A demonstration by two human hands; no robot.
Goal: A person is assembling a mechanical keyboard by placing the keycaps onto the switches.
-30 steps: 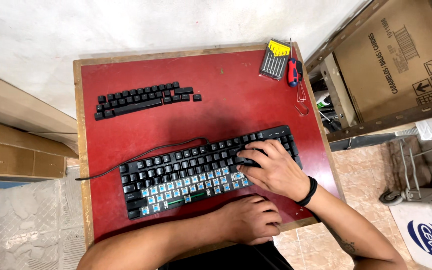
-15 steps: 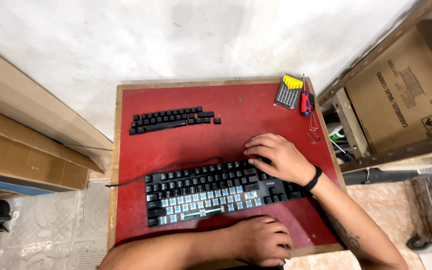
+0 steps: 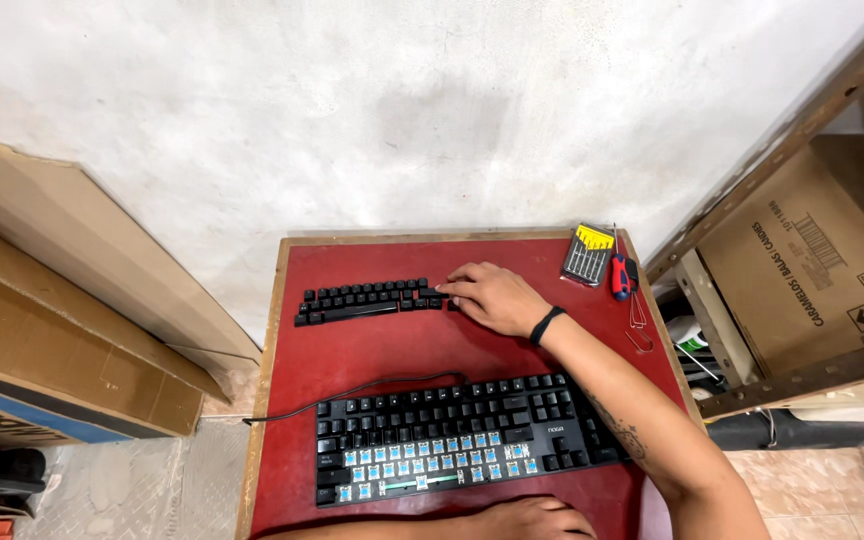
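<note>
Seen from above, a small red-topped table point(image 3: 392, 345) with a wooden rim stood against a pale plaster wall point(image 3: 372, 110).

Nearest the viewer, at the bottom edge of the view, the person's left hand point(image 3: 537, 518) lay at the table's front edge. Only its back showed, so it could not be told how far it was open or whether it held anything.

Just beyond it lay a black keyboard point(image 3: 467, 435). Many caps were off its lower middle rows, baring blue switches on a pale plate. Its black cable point(image 3: 352, 393) ran off the table's left side.

Further back, the right hand point(image 3: 492, 297), with a black band at the wrist, reached across the table. It lay palm down, fingers loosely extended, and the fingertips touched the right end of a group of loose black keycaps point(image 3: 367, 299) set out in rows. It gripped nothing that could be seen.

At the table's far right corner sat a small set of screwdrivers point(image 3: 588, 254) in a case with a yellow top, a red-handled tool point(image 3: 620, 277) just beside it, and a thin wire puller point(image 3: 638, 322) nearer the right edge.

Flat cardboard point(image 3: 72, 320) leaned at the left of the table. To the right stood a wooden shelf point(image 3: 782, 140) holding a brown cardboard box point(image 3: 812, 270).
</note>
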